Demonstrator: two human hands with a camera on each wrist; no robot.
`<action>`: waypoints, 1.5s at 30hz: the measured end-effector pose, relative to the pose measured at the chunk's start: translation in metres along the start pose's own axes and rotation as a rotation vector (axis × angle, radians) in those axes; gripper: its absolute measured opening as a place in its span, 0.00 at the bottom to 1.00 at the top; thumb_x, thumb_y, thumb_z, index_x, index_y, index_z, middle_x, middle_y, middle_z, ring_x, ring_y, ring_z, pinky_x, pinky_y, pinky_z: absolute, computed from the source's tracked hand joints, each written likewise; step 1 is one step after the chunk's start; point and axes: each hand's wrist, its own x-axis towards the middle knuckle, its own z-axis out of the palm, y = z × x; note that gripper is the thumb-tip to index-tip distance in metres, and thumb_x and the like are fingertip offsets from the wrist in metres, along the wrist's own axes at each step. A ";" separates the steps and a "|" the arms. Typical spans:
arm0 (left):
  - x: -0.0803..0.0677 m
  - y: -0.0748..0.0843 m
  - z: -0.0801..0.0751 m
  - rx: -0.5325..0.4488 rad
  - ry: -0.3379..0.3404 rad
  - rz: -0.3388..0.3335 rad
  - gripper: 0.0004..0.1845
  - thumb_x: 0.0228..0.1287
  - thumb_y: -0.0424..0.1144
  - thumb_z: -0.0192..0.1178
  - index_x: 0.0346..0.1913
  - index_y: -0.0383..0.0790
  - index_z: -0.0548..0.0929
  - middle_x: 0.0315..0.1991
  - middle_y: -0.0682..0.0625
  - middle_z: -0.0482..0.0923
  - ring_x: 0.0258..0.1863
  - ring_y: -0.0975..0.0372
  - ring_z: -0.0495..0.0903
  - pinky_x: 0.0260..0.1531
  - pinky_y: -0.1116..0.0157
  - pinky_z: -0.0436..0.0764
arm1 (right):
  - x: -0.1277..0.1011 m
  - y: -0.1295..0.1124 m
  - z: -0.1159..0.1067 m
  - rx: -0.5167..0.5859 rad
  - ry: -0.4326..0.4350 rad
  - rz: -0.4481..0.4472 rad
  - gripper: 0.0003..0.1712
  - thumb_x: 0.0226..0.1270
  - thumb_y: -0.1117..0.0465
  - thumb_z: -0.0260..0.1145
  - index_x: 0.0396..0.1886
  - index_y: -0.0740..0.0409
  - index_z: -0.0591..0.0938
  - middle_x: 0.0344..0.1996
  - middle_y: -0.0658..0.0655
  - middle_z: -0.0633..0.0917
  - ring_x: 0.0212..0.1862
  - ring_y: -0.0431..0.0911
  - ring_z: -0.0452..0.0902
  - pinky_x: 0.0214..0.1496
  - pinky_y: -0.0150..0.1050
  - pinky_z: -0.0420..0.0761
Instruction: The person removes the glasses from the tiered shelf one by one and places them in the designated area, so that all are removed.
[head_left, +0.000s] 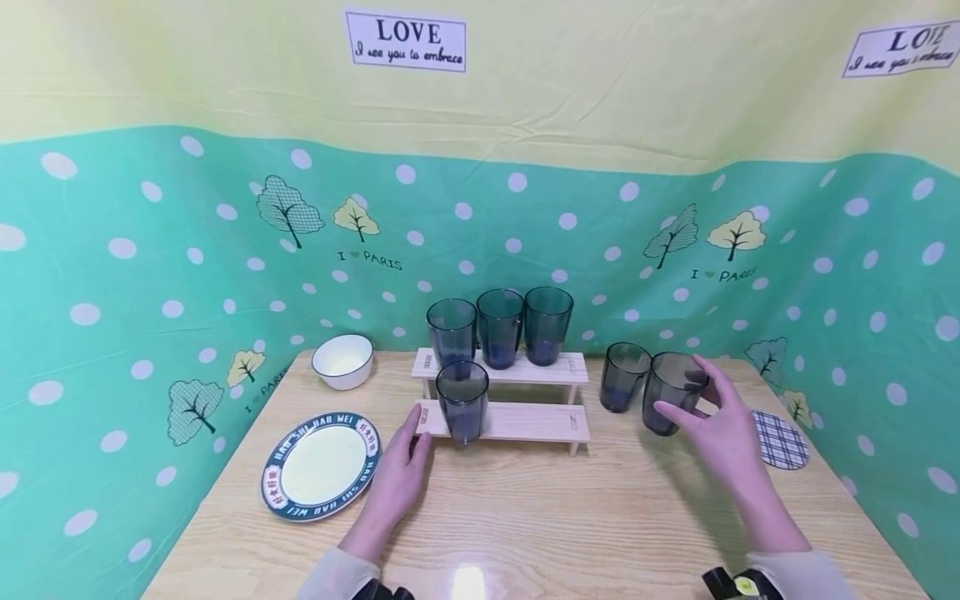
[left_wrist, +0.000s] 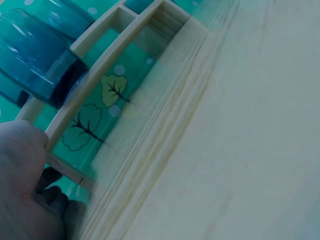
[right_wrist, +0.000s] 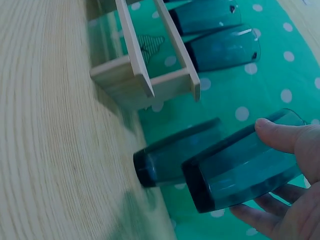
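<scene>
- Dark tumbler (head_left: 670, 392) held tilted above the wooden table (head_left: 525, 517), at 3 o'clock from the two-step wooden rack (head_left: 517, 421).
- Grasped by the right hand (head_left: 720, 433), thumb and fingers curled around the wall.
- Second tumbler (head_left: 622, 377) just beside it, at 9 o'clock, standing on the table.
- Left hand (head_left: 397, 475) relaxed, fingertips touching the left end of the lower step.
- One glass (head_left: 462, 401) on the lower step, three glasses (head_left: 500, 327) in a row on the upper step.
- Plate (head_left: 321, 467) and white bowl (head_left: 342, 361) at 9 o'clock from the rack; checked coaster (head_left: 780, 440) at 3 o'clock.
</scene>
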 end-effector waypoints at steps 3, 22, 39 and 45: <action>0.000 0.001 0.000 0.002 0.001 0.001 0.33 0.91 0.46 0.52 0.89 0.43 0.58 0.85 0.37 0.60 0.84 0.42 0.62 0.83 0.43 0.61 | 0.004 0.005 -0.003 -0.013 0.005 0.020 0.66 0.65 0.43 0.85 0.93 0.44 0.54 0.77 0.70 0.72 0.72 0.73 0.73 0.45 0.17 0.81; 0.001 -0.001 0.000 0.001 0.006 0.006 0.33 0.91 0.45 0.52 0.89 0.43 0.59 0.85 0.36 0.62 0.83 0.42 0.63 0.83 0.42 0.62 | 0.039 0.034 0.000 -0.109 0.028 0.056 0.66 0.70 0.43 0.82 0.93 0.54 0.50 0.83 0.78 0.61 0.74 0.78 0.67 0.67 0.76 0.77; 0.000 0.001 0.000 -0.016 0.001 -0.007 0.34 0.90 0.46 0.53 0.90 0.43 0.59 0.85 0.38 0.61 0.84 0.44 0.62 0.83 0.43 0.61 | 0.059 0.052 0.017 -0.100 0.019 0.081 0.66 0.71 0.49 0.82 0.92 0.59 0.49 0.82 0.82 0.58 0.75 0.80 0.64 0.72 0.78 0.72; 0.000 0.000 0.000 -0.010 0.007 -0.004 0.35 0.90 0.47 0.54 0.89 0.42 0.59 0.85 0.36 0.63 0.83 0.42 0.63 0.83 0.42 0.62 | 0.063 0.056 0.021 -0.090 0.021 0.089 0.66 0.71 0.48 0.82 0.93 0.57 0.48 0.83 0.81 0.57 0.76 0.79 0.63 0.72 0.77 0.72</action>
